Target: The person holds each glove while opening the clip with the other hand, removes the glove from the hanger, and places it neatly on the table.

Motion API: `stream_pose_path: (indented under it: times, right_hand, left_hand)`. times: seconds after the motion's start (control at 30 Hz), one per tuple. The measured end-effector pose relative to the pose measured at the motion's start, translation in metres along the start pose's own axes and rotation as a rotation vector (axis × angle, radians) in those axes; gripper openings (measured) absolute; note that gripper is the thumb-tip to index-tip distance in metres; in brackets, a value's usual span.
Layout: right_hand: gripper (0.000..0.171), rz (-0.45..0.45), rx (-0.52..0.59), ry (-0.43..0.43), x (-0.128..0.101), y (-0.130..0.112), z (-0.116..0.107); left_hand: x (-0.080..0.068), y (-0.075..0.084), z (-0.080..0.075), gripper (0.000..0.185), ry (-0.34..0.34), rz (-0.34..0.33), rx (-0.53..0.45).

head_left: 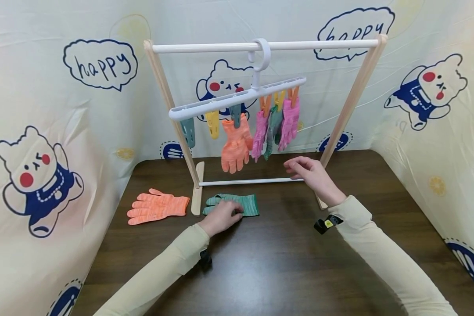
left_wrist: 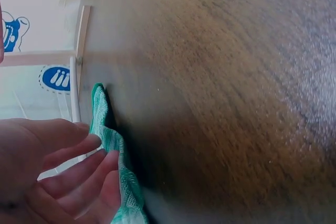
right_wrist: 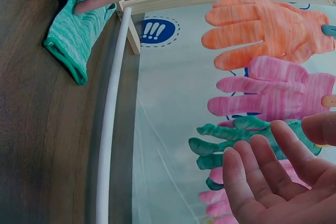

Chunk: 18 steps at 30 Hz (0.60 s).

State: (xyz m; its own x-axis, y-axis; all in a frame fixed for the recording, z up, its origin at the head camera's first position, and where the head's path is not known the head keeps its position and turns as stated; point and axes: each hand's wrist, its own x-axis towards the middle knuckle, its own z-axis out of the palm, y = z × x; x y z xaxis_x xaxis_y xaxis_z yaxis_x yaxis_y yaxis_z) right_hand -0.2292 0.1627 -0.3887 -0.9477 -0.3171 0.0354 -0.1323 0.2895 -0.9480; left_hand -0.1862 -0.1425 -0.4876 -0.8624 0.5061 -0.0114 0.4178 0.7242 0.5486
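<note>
Pressing with relaxed fingers, my left hand (head_left: 221, 217) rests on the green glove (head_left: 237, 204), which lies flat on the bench (head_left: 284, 263). My right hand (head_left: 312, 173) hangs released, grasping nothing, near the rack's lower bar (head_left: 245, 181).

Dark brown wooden table (head_left: 284, 272) is carrying everything. Small drying rack (head_left: 196, 188) with light wood side legs is standing on it toward the back, its white lower crossbar (head_left: 245, 181) running just above the tabletop. Orange glove (head_left: 157, 206) is lying flat just left of the rack's left foot, fingers pointing left. Green glove (head_left: 245, 203) is lying flat just right of that foot, in front of the crossbar, with the left hand (head_left: 221, 217) resting on it.
</note>
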Motion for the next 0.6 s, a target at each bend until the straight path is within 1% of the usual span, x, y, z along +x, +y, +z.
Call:
stream_pose_path:
  times: [0.17,0.27,0.33,0.43,0.5,0.57,0.6]
  right_hand:
    - [0.04,0.0,0.01,0.009,-0.0001,0.0025,0.0002]
    - [0.04,0.0,0.014,0.011,-0.0003,0.0035,-0.0002]
    - [0.04,-0.001,0.011,0.013,-0.0006,0.004,-0.0006]
    - [0.04,-0.004,0.006,0.014,-0.0011,0.0051,-0.0015]
    - [0.04,-0.004,0.005,0.016,-0.0012,0.0063,-0.002]
    - [0.04,-0.003,0.006,0.017,-0.0014,0.0073,-0.0023]
    - [0.04,-0.004,0.005,0.017,-0.0015,0.0078,-0.0026]
  left_hand:
    - [-0.0008,0.0022,0.0024,0.018,-0.013,0.047,0.005]
    - [-0.0004,0.0029,0.0033,0.019,-0.005,0.051,0.009]
    - [0.0,0.003,0.0038,0.021,0.024,0.024,0.017]
    - [-0.0003,0.003,0.0046,0.023,0.108,-0.046,0.04]
    - [-0.0012,0.0028,0.0047,0.024,0.162,-0.086,0.076]
    - [-0.0027,0.0028,0.0045,0.021,0.19,-0.12,0.114]
    - [-0.0033,0.0026,0.0045,0.019,0.193,-0.134,0.133]
